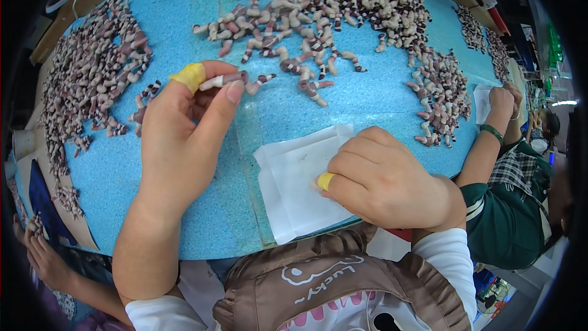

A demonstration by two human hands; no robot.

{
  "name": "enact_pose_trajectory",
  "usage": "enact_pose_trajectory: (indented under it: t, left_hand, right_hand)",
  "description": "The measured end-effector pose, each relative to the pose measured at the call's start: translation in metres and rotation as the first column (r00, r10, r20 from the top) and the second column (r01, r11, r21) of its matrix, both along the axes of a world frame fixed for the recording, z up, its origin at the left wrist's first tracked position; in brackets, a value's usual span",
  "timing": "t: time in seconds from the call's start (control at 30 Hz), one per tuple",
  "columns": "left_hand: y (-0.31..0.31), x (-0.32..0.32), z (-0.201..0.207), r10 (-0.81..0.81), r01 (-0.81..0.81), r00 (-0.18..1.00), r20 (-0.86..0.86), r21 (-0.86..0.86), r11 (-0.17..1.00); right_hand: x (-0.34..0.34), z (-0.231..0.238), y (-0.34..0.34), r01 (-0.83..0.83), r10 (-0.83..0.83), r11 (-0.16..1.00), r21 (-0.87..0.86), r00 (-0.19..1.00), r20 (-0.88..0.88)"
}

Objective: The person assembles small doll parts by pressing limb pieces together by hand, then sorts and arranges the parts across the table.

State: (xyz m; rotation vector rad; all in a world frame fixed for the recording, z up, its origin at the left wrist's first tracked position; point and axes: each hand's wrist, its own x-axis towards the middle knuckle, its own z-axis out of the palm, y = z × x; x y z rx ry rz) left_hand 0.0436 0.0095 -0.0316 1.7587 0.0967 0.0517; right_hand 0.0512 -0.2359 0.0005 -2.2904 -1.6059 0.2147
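Observation:
My left hand [184, 129] is raised over the blue table, thumb and index finger pinching a small figurine piece [231, 79] with pale and mauve limbs and a dark-striped end. Yellow tape wraps its index finger. Lower down, my right hand [392, 178] rests on a folded white sheet [300, 193], its fingers curled together. One of those fingers also carries yellow tape. Whatever the right fingers hold, if anything, is hidden. Beyond both hands, loose figurine pieces [312, 86] of the same kind lie scattered.
Heaps of similar pieces stand at the left [92, 73], the far side [367, 0] and the right [441, 95]. A co-worker in a green sleeve [502, 227] works at the right over another white sheet [482, 103]. Another person's hand [46, 257] shows at lower left.

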Motion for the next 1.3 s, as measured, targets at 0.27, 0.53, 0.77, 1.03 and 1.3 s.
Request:
enact_pose_trajectory:
  t: [0.27,0.53,0.77,1.03,1.3]
  left_hand:
    - [-0.009,-0.007,0.010,-0.138,0.119,0.987,-0.077,-0.215,0.969]
    - [-0.024,-0.032,0.027,-0.408,0.261,0.879,-0.246,-0.469,0.844]
    - [-0.024,-0.035,0.031,-0.467,0.285,0.854,-0.228,-0.546,0.788]
    - [-0.029,-0.036,0.028,-0.404,0.295,0.895,-0.190,-0.427,0.855]
    - [-0.024,-0.046,0.025,-0.213,0.212,0.977,-0.011,-0.064,0.975]
  right_hand:
    - [0.019,0.008,-0.004,0.002,0.068,0.985,0.175,0.917,-0.393]
    - [0.018,0.001,-0.013,0.406,-0.070,0.784,0.470,0.810,-0.583]
    - [0.014,0.003,-0.008,0.413,-0.162,0.795,0.445,0.851,-0.499]
    - [0.012,-0.005,-0.004,0.319,-0.170,0.829,0.458,0.926,-0.337]
    - [0.015,-0.018,0.015,0.247,-0.128,0.762,0.598,0.963,-0.235]
